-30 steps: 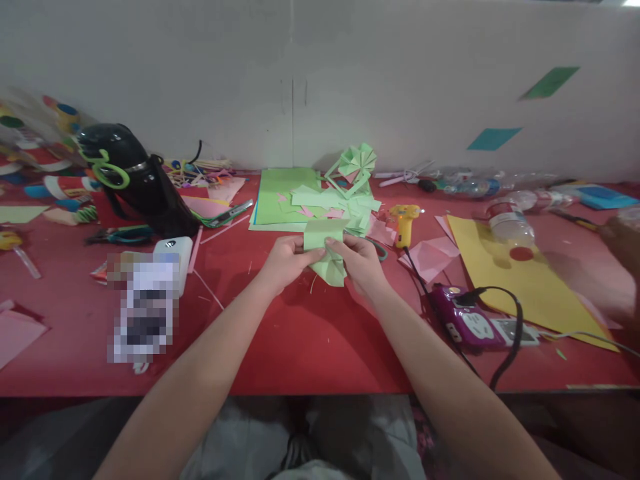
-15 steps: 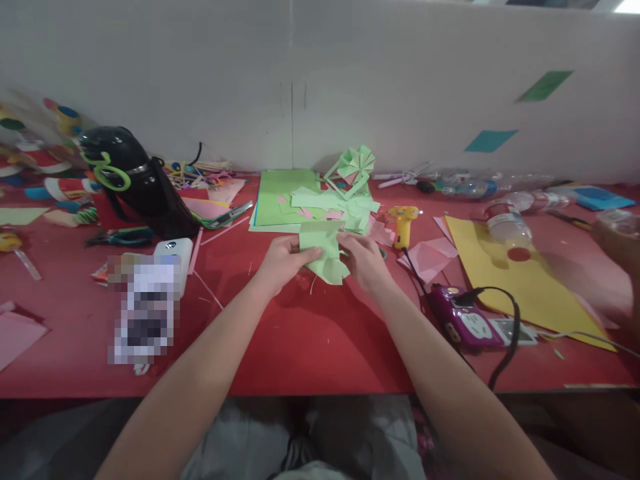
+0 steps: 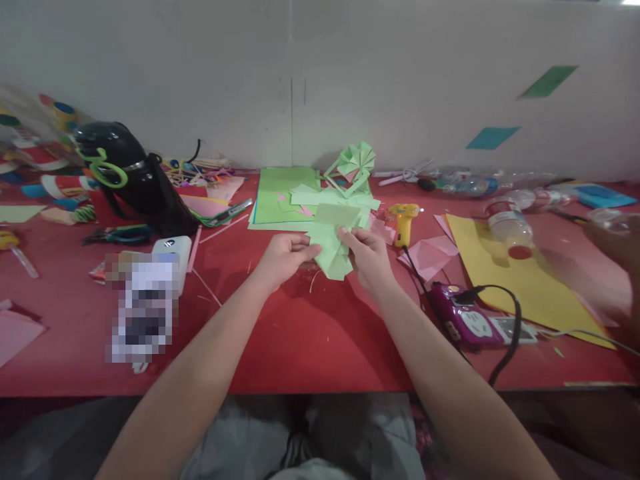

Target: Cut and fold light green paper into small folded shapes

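Above the middle of the red table (image 3: pixel 300 340), both of my hands pinch a folded piece of light green paper (image 3: pixel 333 243). My left hand (image 3: pixel 285 257) grips its left edge with curled fingers. My right hand (image 3: pixel 367 253) holds its right side between thumb and fingertips. Just behind the paper lies a pile of light green paper strips and scraps (image 3: pixel 340 200) on flat green sheets (image 3: pixel 283 193). A folded green paper fan shape (image 3: pixel 356 161) stands at the back of that pile.
A yellow glue gun (image 3: pixel 404 220) and a purple power strip (image 3: pixel 467 323) with a black cable lie right of my hands. Further right are yellow paper (image 3: pixel 530 283), a plastic bottle (image 3: pixel 505 223) and another person's blurred hand (image 3: pixel 617 243). A black helmet (image 3: pixel 125 173) and a white device (image 3: pixel 173 250) sit left.
The green paper has been turned and lifted slightly between my hands, its top now reaching the scrap pile. My hands stay at about the same spot.
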Demonstrator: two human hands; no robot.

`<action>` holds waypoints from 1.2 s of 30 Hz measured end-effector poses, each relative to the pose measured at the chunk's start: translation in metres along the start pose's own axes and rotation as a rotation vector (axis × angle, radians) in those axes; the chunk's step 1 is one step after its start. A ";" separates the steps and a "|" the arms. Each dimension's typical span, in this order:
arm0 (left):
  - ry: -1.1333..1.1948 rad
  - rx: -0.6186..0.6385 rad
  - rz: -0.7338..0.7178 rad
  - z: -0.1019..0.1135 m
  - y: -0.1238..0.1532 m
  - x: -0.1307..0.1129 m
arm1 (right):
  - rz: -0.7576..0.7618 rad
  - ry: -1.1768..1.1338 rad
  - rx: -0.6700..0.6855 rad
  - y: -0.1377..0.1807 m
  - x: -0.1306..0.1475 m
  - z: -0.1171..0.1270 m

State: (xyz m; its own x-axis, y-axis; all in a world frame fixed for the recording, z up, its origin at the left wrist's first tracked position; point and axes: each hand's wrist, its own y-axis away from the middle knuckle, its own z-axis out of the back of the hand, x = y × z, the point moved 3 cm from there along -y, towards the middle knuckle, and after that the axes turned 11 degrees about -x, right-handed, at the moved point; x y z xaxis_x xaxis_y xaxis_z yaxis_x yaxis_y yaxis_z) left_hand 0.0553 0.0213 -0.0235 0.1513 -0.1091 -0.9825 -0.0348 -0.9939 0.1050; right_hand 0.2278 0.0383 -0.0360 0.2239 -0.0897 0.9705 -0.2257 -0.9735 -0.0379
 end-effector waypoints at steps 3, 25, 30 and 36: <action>0.024 0.024 -0.028 -0.002 0.000 -0.001 | -0.054 -0.039 0.007 0.003 0.003 -0.003; -0.363 -0.050 -0.550 0.007 0.000 -0.008 | -0.264 -0.146 -0.023 0.000 0.001 -0.001; -0.518 -0.133 -0.803 0.011 0.002 -0.017 | -0.322 -0.098 -0.012 0.000 -0.001 -0.001; -0.367 -0.301 -0.682 0.020 -0.001 -0.022 | -0.203 -0.179 0.090 0.003 0.010 -0.004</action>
State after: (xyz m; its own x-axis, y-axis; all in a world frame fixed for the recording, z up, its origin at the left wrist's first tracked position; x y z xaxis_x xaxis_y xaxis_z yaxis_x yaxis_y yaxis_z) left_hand 0.0325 0.0247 -0.0053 -0.2903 0.4800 -0.8279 0.2211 -0.8081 -0.5460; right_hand 0.2259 0.0352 -0.0251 0.4213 0.0814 0.9033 -0.0758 -0.9893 0.1245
